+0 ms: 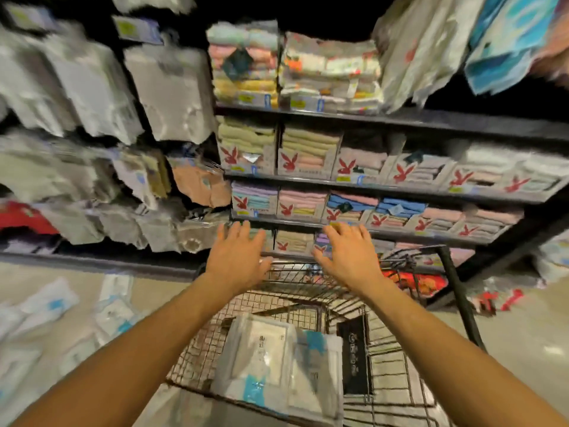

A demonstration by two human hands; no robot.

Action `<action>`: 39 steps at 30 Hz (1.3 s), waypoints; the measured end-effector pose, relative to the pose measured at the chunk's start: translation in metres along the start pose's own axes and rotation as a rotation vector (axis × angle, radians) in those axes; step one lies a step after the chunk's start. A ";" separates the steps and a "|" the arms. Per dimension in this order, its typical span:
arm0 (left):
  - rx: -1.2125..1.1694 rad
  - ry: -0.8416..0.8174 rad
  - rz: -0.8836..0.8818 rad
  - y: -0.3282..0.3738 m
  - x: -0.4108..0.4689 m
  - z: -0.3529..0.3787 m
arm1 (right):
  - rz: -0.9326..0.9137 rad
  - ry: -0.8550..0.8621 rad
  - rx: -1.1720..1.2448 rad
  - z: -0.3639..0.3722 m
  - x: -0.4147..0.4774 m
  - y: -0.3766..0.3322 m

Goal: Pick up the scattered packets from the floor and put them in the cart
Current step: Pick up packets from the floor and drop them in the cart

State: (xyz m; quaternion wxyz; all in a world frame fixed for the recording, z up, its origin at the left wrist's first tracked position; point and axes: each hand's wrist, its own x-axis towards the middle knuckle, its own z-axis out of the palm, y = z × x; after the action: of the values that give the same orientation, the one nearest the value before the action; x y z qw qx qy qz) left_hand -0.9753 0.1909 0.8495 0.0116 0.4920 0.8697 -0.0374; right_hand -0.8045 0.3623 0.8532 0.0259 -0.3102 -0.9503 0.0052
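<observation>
**A:** Shop aisle, shelves (385, 118) packed with folded towels (308, 146) at the back. In the head view, a wire cart (391, 383) is seen right below, with a couple of packets (264, 349) already laid inside.

**B:** And the hands?

**A:** The left hand (237, 257) and right hand (348, 257) are held out over the cart's far end, fingers spread, nothing gripped. Loose packets (46, 306) are scattered on the floor (523, 334), off to the left.

**B:** Those should probably be gone for next. Best grabbed by the edges, a few at once, and laid flat so space is saved.
</observation>
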 end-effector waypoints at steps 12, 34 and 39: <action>0.154 0.107 -0.589 -0.160 -0.194 -0.119 | -0.537 0.176 0.077 -0.119 0.027 -0.236; 0.199 0.054 -0.774 -0.314 -0.563 -0.061 | -0.651 0.144 0.067 -0.096 -0.211 -0.519; 0.182 0.048 -0.715 -0.351 -0.557 -0.041 | -0.576 0.109 0.071 -0.072 -0.208 -0.535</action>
State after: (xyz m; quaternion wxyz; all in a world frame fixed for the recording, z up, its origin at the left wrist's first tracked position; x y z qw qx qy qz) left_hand -0.9878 -0.4621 0.9406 -0.0667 0.1566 0.9798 -0.1047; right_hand -0.9486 -0.1927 0.9292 0.0885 -0.0266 -0.9956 0.0143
